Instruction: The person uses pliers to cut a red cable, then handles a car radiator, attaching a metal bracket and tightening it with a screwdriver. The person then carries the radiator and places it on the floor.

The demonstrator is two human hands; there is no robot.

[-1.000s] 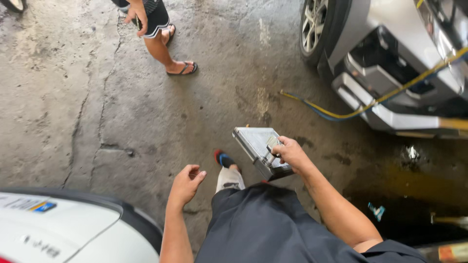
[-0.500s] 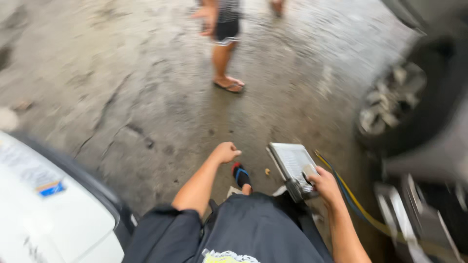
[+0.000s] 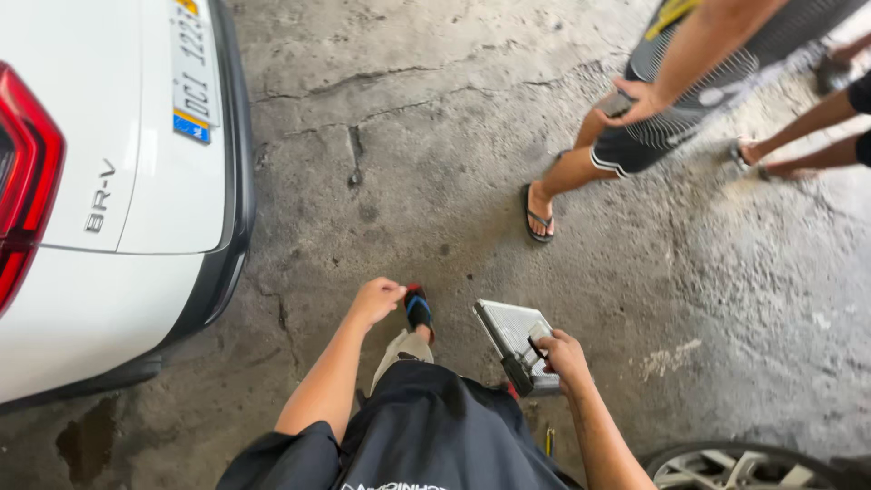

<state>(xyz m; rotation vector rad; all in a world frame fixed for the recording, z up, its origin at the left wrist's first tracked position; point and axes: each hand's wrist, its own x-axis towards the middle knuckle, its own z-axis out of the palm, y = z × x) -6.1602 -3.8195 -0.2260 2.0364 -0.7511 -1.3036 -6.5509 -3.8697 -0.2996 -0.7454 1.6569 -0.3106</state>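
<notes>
At the near edge, low right, part of a wheel (image 3: 739, 467) shows. The right hand (image 3: 564, 356) holds a flat, finned metal core (image 3: 515, 338) by its near right corner. The fingers (image 3: 547, 344) are curled around the dark fitting at that corner, the thumb on top, pinching it. The core tilts and stretches away to the far left of the fingers, held above the concrete floor (image 3: 435, 172). The left hand (image 3: 375, 300) is empty, its fingers curled in a loose fist, near the core's left but apart from it. A sandalled foot (image 3: 417, 308) shows just right of that hand. On the left stands the rear of a white car (image 3: 109, 200). Farther off on the right, another person's hand (image 3: 631, 102) grips a small dark object, with a sandalled foot (image 3: 537, 210) below.
</notes>
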